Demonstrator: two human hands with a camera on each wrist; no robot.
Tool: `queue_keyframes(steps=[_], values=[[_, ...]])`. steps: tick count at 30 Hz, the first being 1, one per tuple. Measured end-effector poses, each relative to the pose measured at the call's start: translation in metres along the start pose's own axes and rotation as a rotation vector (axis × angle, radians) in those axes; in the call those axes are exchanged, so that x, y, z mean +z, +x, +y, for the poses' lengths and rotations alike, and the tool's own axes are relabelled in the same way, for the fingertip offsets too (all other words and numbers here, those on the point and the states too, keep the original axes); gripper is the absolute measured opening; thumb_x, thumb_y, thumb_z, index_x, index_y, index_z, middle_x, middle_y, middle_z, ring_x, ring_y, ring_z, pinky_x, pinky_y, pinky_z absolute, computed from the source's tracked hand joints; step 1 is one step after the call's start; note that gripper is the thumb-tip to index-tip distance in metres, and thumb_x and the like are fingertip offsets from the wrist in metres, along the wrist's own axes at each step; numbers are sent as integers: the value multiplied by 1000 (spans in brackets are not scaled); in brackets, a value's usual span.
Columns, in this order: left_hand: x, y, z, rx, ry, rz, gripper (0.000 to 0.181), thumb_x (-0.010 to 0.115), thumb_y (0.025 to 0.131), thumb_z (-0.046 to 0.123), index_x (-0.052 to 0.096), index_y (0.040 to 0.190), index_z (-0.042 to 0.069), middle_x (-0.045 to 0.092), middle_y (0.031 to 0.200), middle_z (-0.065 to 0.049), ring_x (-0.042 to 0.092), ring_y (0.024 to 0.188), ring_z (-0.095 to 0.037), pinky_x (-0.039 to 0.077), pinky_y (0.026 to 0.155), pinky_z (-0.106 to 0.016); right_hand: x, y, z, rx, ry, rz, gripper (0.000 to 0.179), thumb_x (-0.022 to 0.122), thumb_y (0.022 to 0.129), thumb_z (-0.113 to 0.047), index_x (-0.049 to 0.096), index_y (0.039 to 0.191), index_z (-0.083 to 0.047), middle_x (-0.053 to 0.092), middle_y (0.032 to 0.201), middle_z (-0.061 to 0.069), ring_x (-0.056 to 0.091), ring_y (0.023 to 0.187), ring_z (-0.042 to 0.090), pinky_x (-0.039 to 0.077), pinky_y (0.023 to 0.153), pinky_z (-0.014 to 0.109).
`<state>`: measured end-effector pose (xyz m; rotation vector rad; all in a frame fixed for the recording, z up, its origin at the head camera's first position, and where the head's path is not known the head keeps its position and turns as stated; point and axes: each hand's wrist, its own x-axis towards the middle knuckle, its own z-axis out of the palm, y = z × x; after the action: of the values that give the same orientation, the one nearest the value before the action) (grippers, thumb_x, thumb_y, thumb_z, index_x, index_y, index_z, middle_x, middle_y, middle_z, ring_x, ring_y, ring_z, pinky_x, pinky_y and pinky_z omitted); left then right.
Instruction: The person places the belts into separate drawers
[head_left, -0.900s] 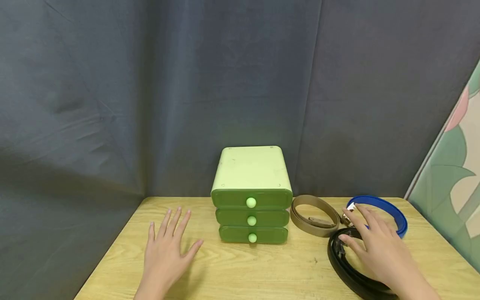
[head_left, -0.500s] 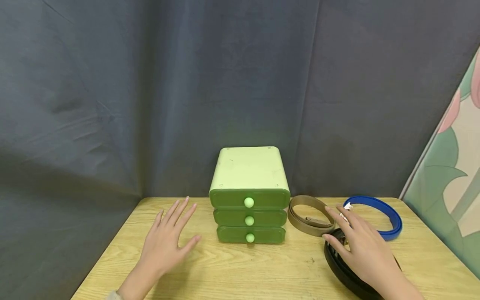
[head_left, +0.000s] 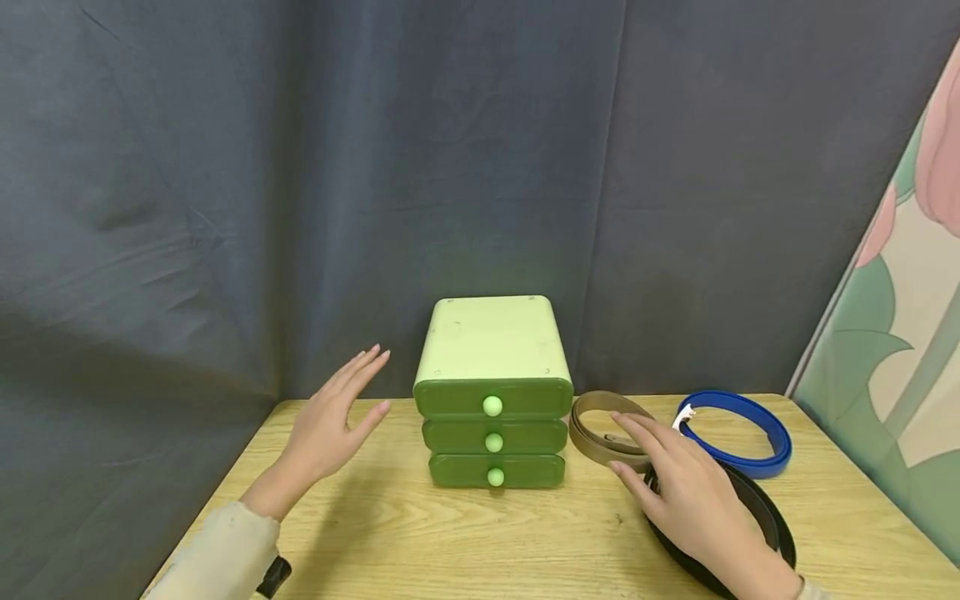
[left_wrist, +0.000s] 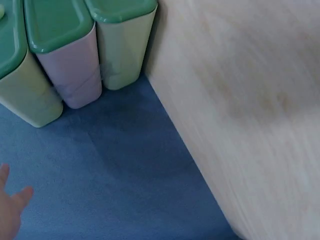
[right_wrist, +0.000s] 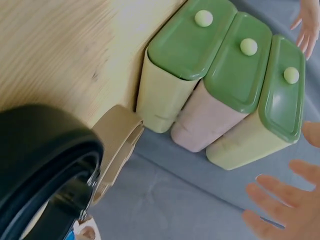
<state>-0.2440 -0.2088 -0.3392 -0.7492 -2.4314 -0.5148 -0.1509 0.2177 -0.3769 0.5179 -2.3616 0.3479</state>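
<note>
Left of a green drawer box (head_left: 491,358), a person's left hand (head_left: 326,437) is raised above the wooden table (head_left: 465,542), its forearm in a pale sleeve (head_left: 225,550). Its fingers are straight and close together, slanting up toward the box, thumb held apart; they hold nothing. The box stands at the back of the table before a dark curtain (head_left: 450,167), its three knobbed drawers (head_left: 457,435) pushed in. Just right of the box is a coiled brown belt (head_left: 592,448). In front and to the right of the box, the right hand (head_left: 686,487) slants toward it, fingers extended and slightly spread, thumb apart, holding nothing. Below that hand, a coiled black belt (head_left: 780,533) sits nearer the viewer than the box. Farthest right of the box is a coiled blue belt (head_left: 776,450), with a small white piece (head_left: 683,417) at its left edge.
</note>
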Motion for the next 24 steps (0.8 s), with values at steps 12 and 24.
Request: queue_keyframes(steps=[12,24], values=[[5,38,-2,-44,-126,-103,56,53,102,44,38,154,29,31,160,4,30,145,-27,39,96,-67,21,12,-22,-19,146,129,55,80,83,-18,60,135,-15,65,127,1,64,107,22,53,82,43],[19,57,2,-32,-331,-117,53,57,101,40,47,150,23,36,157,-1,33,143,-29,30,106,-64,43,23,-47,-13,279,218,50,81,82,-11,65,129,-14,69,118,-1,68,96,17,56,75,37]])
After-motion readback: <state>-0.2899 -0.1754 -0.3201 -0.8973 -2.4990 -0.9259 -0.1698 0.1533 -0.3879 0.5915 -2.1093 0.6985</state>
